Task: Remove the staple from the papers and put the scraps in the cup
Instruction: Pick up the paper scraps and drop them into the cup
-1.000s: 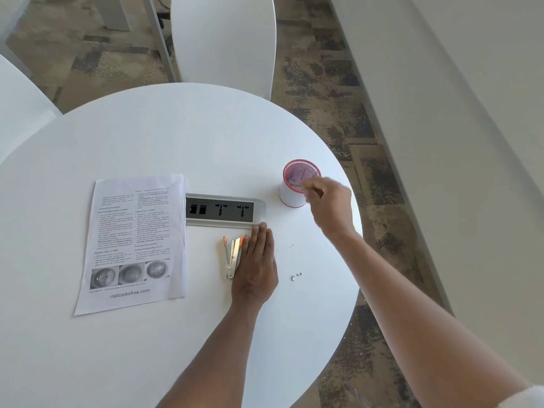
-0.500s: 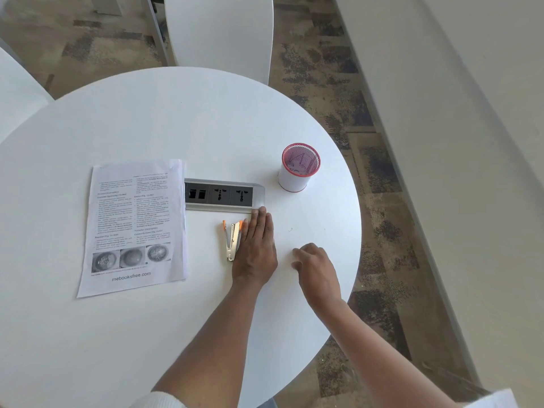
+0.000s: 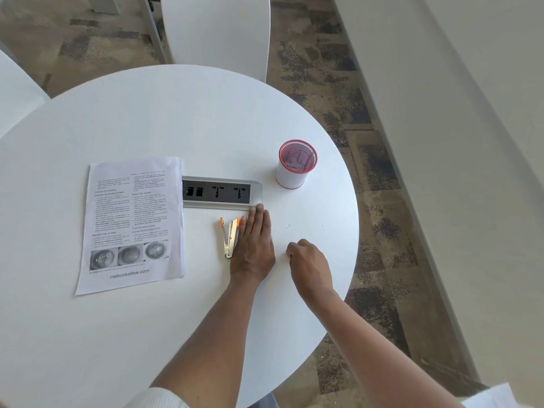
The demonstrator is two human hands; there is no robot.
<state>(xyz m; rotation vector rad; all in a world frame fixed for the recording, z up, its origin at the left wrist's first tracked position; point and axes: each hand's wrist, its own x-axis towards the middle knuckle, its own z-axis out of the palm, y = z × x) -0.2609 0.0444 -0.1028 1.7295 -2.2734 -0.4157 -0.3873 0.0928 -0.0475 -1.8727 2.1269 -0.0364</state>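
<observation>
The printed papers (image 3: 132,222) lie flat on the left of the round white table (image 3: 176,113). A metal staple remover (image 3: 229,238) with orange tips lies just left of my left hand (image 3: 254,245), which rests flat, fingers straight. My right hand (image 3: 307,263) sits on the table to its right, with fingers curled down and pinching at the surface. The bent staple scrap there is hidden under its fingertips. A tiny scrap (image 3: 288,226) lies just beyond that hand. The white cup (image 3: 291,175) with a red mesh rim stands further back on the right.
A grey socket strip (image 3: 217,191) is set into the table between the papers and the cup. A white chair (image 3: 217,30) stands behind the table and another (image 3: 14,92) at the left. The table's edge curves close on the right.
My right hand came back from above the cup to the table in front of me and curled its fingers over the spot where a staple scrap lay. My left hand stayed put.
</observation>
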